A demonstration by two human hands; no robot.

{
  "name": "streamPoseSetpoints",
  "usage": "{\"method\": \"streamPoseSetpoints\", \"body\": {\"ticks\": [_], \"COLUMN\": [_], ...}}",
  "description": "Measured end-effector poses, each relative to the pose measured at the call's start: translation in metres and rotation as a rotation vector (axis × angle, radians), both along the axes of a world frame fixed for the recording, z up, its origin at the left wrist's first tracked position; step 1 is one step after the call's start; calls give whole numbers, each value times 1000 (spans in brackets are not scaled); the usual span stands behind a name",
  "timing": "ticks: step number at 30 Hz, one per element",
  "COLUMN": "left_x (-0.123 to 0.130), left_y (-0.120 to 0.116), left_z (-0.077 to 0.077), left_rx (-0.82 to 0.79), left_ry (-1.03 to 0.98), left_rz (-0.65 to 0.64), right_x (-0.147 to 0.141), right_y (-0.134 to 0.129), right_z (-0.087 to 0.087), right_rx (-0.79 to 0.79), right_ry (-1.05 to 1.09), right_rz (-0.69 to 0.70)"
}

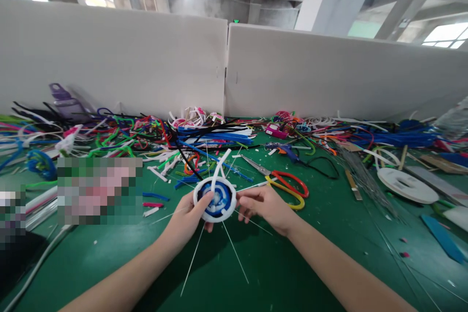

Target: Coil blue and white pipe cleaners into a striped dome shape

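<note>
A round disc of coiled blue and white pipe cleaner [229, 213] is held over the table, with thin wire spokes [192, 263] sticking out all round it. My left hand [192, 212] grips its left side, thumb pressed on the face and fingers underneath. From the coil a loose white pipe cleaner end [221, 165] rises upward. At the disc's right rim, my right hand [265, 204] has its fingers curled and thumb close to the index finger, beside the spokes. What lies between those fingertips is too small to make out.
Scissors with red and yellow handles [290, 183] lie beyond my right hand, near a blue glue gun [287, 151]. Heaped pipe cleaners [219, 134] line the white partition [146, 58]. A white spool [407, 186] and loose wires [369, 183] are on the right, a purple bottle [69, 105] back left.
</note>
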State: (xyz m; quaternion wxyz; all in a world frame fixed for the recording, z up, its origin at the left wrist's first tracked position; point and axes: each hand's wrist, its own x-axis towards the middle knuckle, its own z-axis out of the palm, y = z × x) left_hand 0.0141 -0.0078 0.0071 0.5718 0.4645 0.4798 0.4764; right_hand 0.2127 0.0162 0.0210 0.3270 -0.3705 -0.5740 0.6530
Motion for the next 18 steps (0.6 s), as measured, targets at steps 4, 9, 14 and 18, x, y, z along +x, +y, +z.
{"method": "streamPoseSetpoints", "body": {"ticks": [4,9,14,18], "left_x": [0,0,2,-8], "left_y": [-4,-4,-6,-3], "left_z": [6,5,1,7], "left_rx": [31,75,73,162], "left_ry": [84,123,162,178], "left_rz": [-62,-120,-154,-199], "right_x": [-6,-10,-17,-15], "right_y": [-6,-9,-12,-8], "right_z": [1,-1,-6,-9], "right_rx": [3,86,83,76], "right_ry": [-5,-63,-82,-1], "right_rz": [32,-55,-179,-234]}}
